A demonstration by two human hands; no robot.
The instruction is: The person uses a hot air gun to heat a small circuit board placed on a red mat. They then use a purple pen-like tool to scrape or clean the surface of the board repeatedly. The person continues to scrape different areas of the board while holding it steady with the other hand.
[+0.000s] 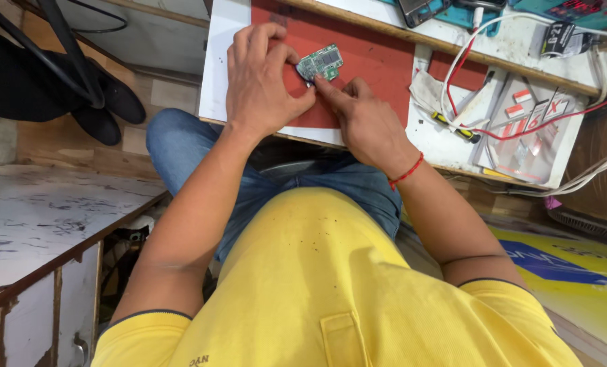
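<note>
A small green board, rectangular and studded with dark chips, is pinched over the red mat on the desk by the left hand and right hand, both grips closed on it.

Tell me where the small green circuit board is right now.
In the head view, the small green circuit board lies on the red mat at the top centre, pinched between the left hand and the right hand.

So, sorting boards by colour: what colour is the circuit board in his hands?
Green circuit board, clearest in the head view.
</note>
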